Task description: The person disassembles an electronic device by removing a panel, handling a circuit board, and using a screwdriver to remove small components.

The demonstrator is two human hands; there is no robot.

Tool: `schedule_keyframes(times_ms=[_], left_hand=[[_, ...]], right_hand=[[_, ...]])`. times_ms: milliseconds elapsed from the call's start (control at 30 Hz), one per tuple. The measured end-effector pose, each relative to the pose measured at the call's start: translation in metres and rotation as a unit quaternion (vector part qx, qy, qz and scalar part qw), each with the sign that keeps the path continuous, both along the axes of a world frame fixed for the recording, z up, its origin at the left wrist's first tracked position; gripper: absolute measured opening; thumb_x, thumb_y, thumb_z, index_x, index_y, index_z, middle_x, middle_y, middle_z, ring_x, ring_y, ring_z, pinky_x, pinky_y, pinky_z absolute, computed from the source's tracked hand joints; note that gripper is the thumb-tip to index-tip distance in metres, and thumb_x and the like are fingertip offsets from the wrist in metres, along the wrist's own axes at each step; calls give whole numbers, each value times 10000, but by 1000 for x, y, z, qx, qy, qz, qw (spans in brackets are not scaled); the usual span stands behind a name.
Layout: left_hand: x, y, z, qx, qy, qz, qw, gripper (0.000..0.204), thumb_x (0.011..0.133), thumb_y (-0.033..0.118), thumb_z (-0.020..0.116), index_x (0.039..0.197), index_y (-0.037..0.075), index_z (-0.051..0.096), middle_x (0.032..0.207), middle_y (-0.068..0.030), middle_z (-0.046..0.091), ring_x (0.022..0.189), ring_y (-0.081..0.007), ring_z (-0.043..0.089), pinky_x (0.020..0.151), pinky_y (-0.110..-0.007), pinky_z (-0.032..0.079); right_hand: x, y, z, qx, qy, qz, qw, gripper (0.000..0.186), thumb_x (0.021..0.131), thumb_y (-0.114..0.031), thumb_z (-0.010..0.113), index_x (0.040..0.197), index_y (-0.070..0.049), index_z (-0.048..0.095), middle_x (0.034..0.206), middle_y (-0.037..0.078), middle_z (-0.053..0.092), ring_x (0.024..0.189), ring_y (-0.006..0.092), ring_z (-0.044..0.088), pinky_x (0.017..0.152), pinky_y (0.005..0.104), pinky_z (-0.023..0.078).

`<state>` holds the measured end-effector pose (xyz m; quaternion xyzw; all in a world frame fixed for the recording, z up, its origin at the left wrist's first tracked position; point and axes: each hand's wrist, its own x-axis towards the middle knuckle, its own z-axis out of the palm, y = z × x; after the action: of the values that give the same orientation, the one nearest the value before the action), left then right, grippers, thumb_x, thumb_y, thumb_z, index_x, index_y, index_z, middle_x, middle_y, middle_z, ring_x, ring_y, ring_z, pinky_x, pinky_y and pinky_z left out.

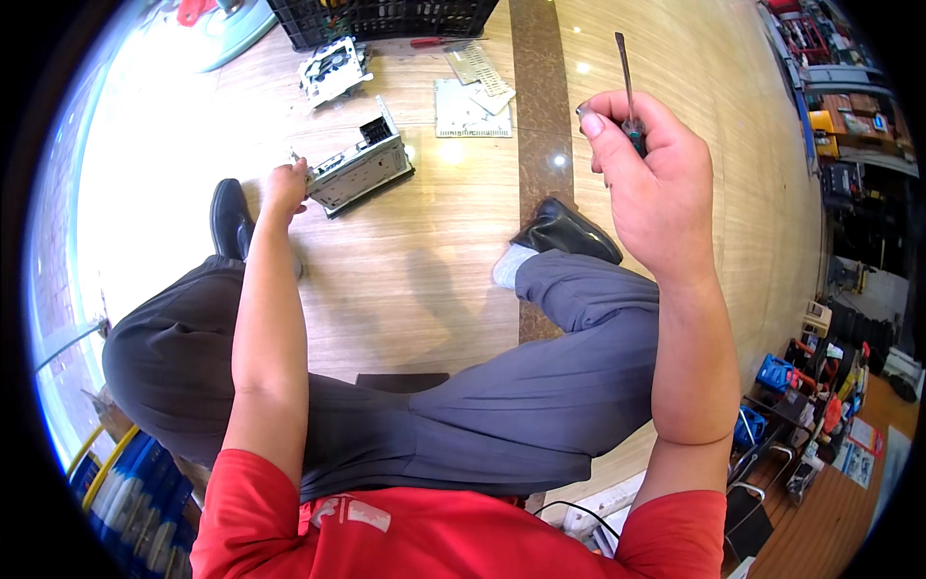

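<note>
My left hand (284, 189) grips the left end of a boxy metal electronics chassis (359, 174), tilted on the floor between my feet. The chassis has an open top side with a dark block inside. Raised at the right, my right hand (659, 174) is closed around a screwdriver (627, 82) with its blade pointing up. Most of the handle is hidden in the fingers. Something small and shiny shows at the tips of the thumb and forefinger; I cannot make out what it is.
Beyond the chassis lie a metal disc-drive-like mechanism (334, 72), flat metal cover plates (471, 108) and a red-handled screwdriver (434, 41). A black crate (386, 24) stands at the back. My black shoes (569, 232) flank the work. Tools and boxes (776, 372) line the right side.
</note>
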<state>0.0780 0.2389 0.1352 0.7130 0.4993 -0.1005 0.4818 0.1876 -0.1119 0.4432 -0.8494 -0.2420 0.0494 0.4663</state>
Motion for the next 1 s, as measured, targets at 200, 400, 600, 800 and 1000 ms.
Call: schedule_keyframes(times_ms=[200,400,600,800,1000], left_hand=[[-13,-11,-7,35,-26,8,999,488,980,366,468,1050,-92,619,965,-234,655,759,-343,685,543,-394,592],[-22,-20,-30,161,26,-35,986,455,963,336,467,1026,-76,648,984,-302,661,829,-403,682,792,-470,521],[-20,-44,-2,251,12,-48,967,433,889,309,574,1108,-63,611,1047,-293,656,1055,-427,613,932,-463,469],[-21,-41,-10,231,9,-20,973,429,888,277,590,1163,-52,586,1107,-284,644,1069,-428,606,934,-462,467],[-21,-42,-10,213,-31,4,976,511,887,337,589,1171,-88,577,1102,-318,631,1084,-454,589,946,-466,453]], right_hand=[[1,-4,1,3,-8,-12,1000,99,900,-75,633,915,22,650,643,4,561,587,59,477,538,239,406],[0,-3,3,-1,12,-9,1000,92,897,-74,639,919,15,653,665,15,580,599,61,485,548,235,414],[-1,-1,1,-3,-10,-1,1000,96,898,-73,639,921,19,652,661,6,569,597,55,477,544,235,410],[0,-1,1,2,9,-3,1000,93,897,-66,632,919,22,654,660,2,565,599,55,472,546,234,407],[-1,1,0,-6,17,0,1000,91,896,-63,631,916,23,652,654,-1,557,599,54,467,545,234,402]])
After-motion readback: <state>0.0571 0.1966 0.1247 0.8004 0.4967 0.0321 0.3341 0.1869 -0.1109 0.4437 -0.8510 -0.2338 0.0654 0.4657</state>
